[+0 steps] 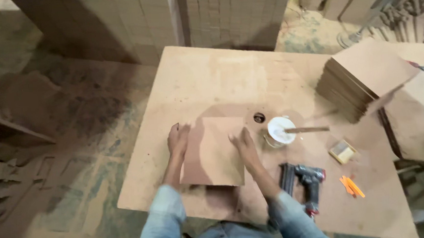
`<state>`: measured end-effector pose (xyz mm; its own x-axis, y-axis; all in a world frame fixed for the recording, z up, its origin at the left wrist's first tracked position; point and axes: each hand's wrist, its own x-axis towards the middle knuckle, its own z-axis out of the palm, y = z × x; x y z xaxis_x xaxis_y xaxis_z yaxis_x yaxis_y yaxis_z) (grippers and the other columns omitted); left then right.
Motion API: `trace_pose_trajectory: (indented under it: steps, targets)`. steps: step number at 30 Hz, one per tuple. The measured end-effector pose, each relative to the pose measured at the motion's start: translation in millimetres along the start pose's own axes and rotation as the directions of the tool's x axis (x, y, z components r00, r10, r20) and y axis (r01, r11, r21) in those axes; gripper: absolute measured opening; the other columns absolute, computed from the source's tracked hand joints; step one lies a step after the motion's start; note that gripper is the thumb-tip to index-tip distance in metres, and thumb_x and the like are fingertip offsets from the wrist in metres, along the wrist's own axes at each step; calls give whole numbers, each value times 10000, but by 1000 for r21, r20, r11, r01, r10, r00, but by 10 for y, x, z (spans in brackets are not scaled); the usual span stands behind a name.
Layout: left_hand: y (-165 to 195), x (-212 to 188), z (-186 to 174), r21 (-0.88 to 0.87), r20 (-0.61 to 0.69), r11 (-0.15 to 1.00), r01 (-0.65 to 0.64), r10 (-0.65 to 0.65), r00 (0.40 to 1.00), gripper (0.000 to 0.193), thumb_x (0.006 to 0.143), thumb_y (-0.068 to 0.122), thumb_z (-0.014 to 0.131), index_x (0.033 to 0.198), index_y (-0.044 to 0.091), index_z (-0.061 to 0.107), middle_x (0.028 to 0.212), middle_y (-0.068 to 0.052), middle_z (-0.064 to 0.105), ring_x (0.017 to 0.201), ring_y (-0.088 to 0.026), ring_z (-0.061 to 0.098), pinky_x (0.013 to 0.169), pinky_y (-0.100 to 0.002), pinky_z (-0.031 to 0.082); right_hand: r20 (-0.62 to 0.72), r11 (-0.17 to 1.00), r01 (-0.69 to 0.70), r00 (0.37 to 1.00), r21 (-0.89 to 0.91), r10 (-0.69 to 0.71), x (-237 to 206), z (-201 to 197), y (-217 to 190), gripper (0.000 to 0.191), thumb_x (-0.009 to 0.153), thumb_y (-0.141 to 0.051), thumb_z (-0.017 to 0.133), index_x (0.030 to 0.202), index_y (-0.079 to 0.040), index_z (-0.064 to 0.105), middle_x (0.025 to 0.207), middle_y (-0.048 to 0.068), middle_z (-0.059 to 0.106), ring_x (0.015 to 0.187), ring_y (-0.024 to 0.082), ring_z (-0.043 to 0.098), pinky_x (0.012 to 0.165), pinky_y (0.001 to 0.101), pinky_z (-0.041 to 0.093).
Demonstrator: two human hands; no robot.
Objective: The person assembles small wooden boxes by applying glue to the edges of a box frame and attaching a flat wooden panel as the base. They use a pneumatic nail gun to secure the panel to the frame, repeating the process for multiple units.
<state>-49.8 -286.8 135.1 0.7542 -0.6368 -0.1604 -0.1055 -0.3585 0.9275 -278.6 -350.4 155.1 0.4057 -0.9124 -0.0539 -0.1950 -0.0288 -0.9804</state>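
Fibreboard everywhere: the big brown fibreboard worktop [204,80] fills the middle of the head view, standing on a dusty workshop floor. At its far right corner sits a tall stack of square brown boards [362,83], its top sheet tilted up. Down in front of the person lies the single square brown board panel [213,153], flat on the worktop near its front edge. The left hand [178,139] lies on the panel's left edge, fingers together and curled lightly over the side, pinching nothing. The right hand [245,144] presses flat on the panel's right part, fingers spread a little, palm down. Just beside that hand to the right stands a small round tub of white glue [279,131] with a thin brown stick [307,129] resting across its rim. Nearer the front edge lies a black and red nail gun [306,183], then a small yellowish block [342,151], and finally a few orange strips [352,186].
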Motion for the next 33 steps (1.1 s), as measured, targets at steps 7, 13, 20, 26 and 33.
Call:
trace_pose_trajectory:
  steps: [7,13,20,26,33]
  targets:
    - [-884,-924,-627,-699,-110,658,-280,288,951,582,1090,421,430,1434,-41,512,1457,-158,581,1363,-275,534,1161,-393,402,291,936,338,890,97,-351,-1165,-295,520,910,846,-106,670,1602,29,183,1615,257,346,1512,361,346,1228,434,279]
    - [-1709,-1040,-675,-222,-170,973,-59,20,985,452,1027,314,566,1321,-24,625,1240,-154,705,1123,-221,657,956,-357,503,419,877,236,907,-417,-45,-595,-750,773,876,726,-112,719,1505,19,341,1455,231,481,1359,362,472,1140,447,374]
    - [-1743,-1022,-593,14,-217,1000,-14,17,976,431,888,212,626,1278,41,685,1034,-128,753,852,-209,708,807,-347,554,454,-371,419,891,-829,-8,611,-1632,299,274,963,-147,594,1211,-33,584,1085,108,677,1058,261,667,913,415,525]
    - [-1678,-1020,-626,-66,-161,998,9,-20,987,424,900,221,605,1277,37,661,1006,-162,758,823,-252,717,778,-381,562,545,-423,516,836,-745,60,810,-1740,-160,187,967,-220,524,1076,-126,643,1003,46,694,982,230,677,881,397,556]
    - [-1658,-1048,-628,34,-194,997,-69,75,978,422,898,226,588,1264,36,678,891,-189,765,825,-288,753,801,-408,565,207,-24,226,923,-974,324,558,-1638,-188,210,798,-168,672,978,-144,778,906,126,739,865,321,715,792,449,584]
